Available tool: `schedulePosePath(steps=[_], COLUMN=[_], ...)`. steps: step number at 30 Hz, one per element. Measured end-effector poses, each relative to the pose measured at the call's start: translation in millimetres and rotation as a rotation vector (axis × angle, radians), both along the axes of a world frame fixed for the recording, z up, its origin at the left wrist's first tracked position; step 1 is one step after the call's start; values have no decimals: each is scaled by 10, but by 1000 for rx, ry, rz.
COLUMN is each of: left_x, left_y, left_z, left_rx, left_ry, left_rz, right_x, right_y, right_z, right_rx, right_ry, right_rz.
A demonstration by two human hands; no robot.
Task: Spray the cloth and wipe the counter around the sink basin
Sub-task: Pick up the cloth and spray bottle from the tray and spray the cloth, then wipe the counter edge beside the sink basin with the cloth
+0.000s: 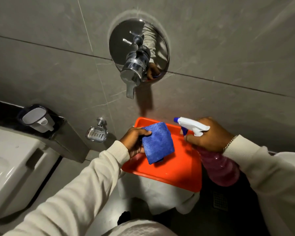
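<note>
Two hands at work, both in cream sleeves, over an orange tray [174, 171] taken here as the landmark.

Item: blue cloth [157, 143], folded to a thick pad, held above the tray's middle, clear of its floor. The left hand [134, 142] has it at the left edge, thumb on top and fingers curled beneath, so the grip is pinching the cloth.

Item: spray bottle [216, 160], pink translucent body, white trigger head with a blue nozzle, held over the tray's right rim. The nozzle points left toward the cloth, a short gap between them. The right hand [209, 135] wraps the bottle's neck, its grip pressed tight around it, one finger at the trigger. A chain bracelet [230, 142] sits at that wrist.

Item: white stand below the tray, carrying it; its make cannot be told.

Item: chrome wall valve [136, 60] with lever handle, on grey tiled wall above the tray.

Item: chrome soap dish [97, 133], wall-mounted, left of the tray.

Item: white holder [37, 119] on a dark ledge, farther left.

Item: white toilet cistern [15, 166], far left of the tray.

Item: floor drain grate [220, 200], below the tray's right corner.
</note>
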State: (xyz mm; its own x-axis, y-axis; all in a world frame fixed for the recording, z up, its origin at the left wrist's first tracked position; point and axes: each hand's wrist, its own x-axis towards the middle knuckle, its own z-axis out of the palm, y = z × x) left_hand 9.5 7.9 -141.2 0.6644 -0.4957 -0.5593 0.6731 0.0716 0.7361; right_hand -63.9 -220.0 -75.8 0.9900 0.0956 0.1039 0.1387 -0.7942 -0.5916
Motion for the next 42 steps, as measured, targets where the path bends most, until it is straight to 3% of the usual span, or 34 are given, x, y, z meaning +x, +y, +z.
schedulePosePath(steps=[3, 6, 14, 18, 21, 23, 25, 29, 31, 34, 37, 39, 42], left_x=[-23, -19, -169, -244, -292, -281, -384, -801, -1115, -1648, -2090, -2331, -2528], left_y=[76, 160, 249, 352, 337, 455, 303, -95, -341, -762, -1109, -1344, -1678], left_z=[-46, -152, -91, -100, -107, -133, -164, -203, -206, -162, -96, -41, 80], left_rx=[15, 23, -20, -147, -143, -168, -221, -264, -245, -97, 32, 55, -10], left_ry=[50, 144, 207, 250, 250, 222, 234, 215, 219, 39, -315, -499, -559], left_rz=[18, 21, -12, -81, -144, -92, -179, -402, -553, -745, -856, -880, -840], right_x=[141, 310, 506, 395, 264, 200, -254, -1313, -1759, -2378, -2804, -3112, -3589], right_y=[5, 84, 297, 452, 592, 764, 755, 915, 1042, 1130, 1073, 929, 671], right_z=[-79, -269, -949, -1033, -976, -866, -847, -934, -995, -1130, -1219, -1254, -1240], right_rx=[351, 518, 458, 429, 548, 698, 820, 1392, 1737, 1977, 2031, 1951, 1622], right_ry=[-81, -196, -360, -422, -334, -190, -177, -142, -114, -210, -368, -536, -589], right_rz=[-263, -454, -650, -720, -731, -636, -731, -831, -779, -789, -958, -1125, -1456])
